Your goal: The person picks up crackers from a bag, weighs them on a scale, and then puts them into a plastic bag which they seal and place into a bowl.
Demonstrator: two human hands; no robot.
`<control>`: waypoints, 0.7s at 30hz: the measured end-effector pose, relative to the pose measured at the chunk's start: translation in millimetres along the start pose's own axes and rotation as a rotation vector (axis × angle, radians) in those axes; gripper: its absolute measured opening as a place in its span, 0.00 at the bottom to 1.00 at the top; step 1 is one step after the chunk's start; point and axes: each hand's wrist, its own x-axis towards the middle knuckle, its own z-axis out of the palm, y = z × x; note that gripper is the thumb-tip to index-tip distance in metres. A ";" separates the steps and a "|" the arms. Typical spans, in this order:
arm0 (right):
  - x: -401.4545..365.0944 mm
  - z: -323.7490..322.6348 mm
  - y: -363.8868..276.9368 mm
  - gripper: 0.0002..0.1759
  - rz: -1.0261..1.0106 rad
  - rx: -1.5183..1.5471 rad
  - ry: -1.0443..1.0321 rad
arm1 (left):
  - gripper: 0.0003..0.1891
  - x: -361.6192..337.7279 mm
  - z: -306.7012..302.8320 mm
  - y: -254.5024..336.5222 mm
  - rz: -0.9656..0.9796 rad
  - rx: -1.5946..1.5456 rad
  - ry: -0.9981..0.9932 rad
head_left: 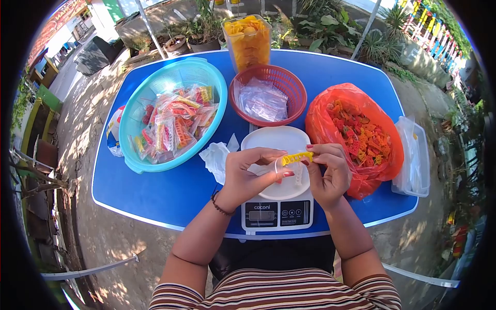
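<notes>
Over a white kitchen scale (277, 227) with a round plate (275, 137), both my hands meet at chest height. My left hand (252, 169) pinches a small clear plastic bag (278, 167) between thumb and fingers. In my right hand (330, 174), thumb and fingertips grip the right end of a yellow ladder-shaped snack piece (297, 158), which lies across the bag's mouth. A bit of red shows low by the bag. Just left of the scale plate is a crumpled white plastic wrapper (217, 159), partly behind my left hand.
On the blue table (170, 201) stand a turquoise basket (135, 160) of filled snack packets, a red basket (299, 98) of clear bags, and a tall tub (248, 44) of yellow snacks. A red bag (323, 106) of orange-red pieces and a clear box (421, 170) are right.
</notes>
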 end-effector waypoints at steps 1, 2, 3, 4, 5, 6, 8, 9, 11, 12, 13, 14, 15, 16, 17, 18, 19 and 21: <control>0.1 1.1 -1.1 0.13 -0.016 -0.005 -0.003 | 0.20 -0.2 -0.2 -2.3 0.002 0.014 -0.007; 0.1 2.5 -2.4 0.13 -0.026 0.001 -0.002 | 0.20 -0.2 -0.1 -4.4 0.003 -0.009 -0.008; 0.0 3.8 -3.7 0.12 -0.037 0.007 -0.002 | 0.21 0.0 0.5 -6.5 0.003 -0.033 -0.010; 0.4 4.8 -4.8 0.12 -0.047 0.012 -0.001 | 0.21 0.2 0.8 -7.6 0.004 -0.057 -0.011; 1.5 5.0 -6.6 0.12 -0.052 0.014 -0.012 | 0.21 -0.1 0.9 -7.2 -0.002 -0.062 -0.015; 3.1 4.7 -8.5 0.12 -0.057 0.016 -0.023 | 0.21 -0.4 1.1 -5.9 -0.008 -0.067 -0.018; 3.5 3.4 -8.7 0.12 -0.048 0.034 -0.051 | 0.21 0.2 1.1 -2.5 -0.034 -0.096 -0.030; 2.7 2.5 -8.2 0.12 -0.033 0.051 -0.067 | 0.21 0.6 0.4 -0.3 -0.057 -0.118 -0.039; 4.8 1.9 -9.4 0.12 -0.018 0.054 -0.120 | 0.20 0.5 0.9 -0.8 -0.051 -0.129 -0.030; 10.0 1.5 -13.1 0.13 -0.019 0.041 -0.155 | 0.20 0.9 1.8 -2.9 -0.021 -0.118 -0.014; 13.1 1.8 -14.7 0.13 -0.021 0.027 -0.188 | 0.20 2.0 2.0 -4.1 0.010 -0.106 0.002; 10.6 3.1 -13.5 0.14 -0.007 0.006 -0.188 | 0.19 2.0 1.0 -3.1 -0.009 -0.091 -0.015; 6.2 5.4 -11.6 0.14 0.010 -0.012 -0.190 | 0.19 1.2 -0.9 -0.8 -0.032 -0.077 -0.031; 4.4 7.3 -10.3 0.15 0.023 -0.031 -0.191 | 0.18 1.3 -2.6 1.0 -0.050 -0.061 -0.046; 5.8 7.2 -8.7 0.15 0.004 -0.062 -0.200 | 0.18 2.7 -2.4 2.1 -0.035 -0.058 -0.039; 6.1 5.6 -8.0 0.14 -0.010 -0.094 -0.210 | 0.17 2.6 -0.3 3.3 -0.023 -0.056 -0.034; 6.4 4.6 -7.9 0.14 -0.024 -0.127 -0.221 | 0.16 2.6 1.6 3.8 -0.011 -0.055 -0.028; 8.3 5.5 -11.2 0.14 0.022 -0.080 -0.206 | 0.14 1.8 3.1 3.5 -0.039 -0.108 0.010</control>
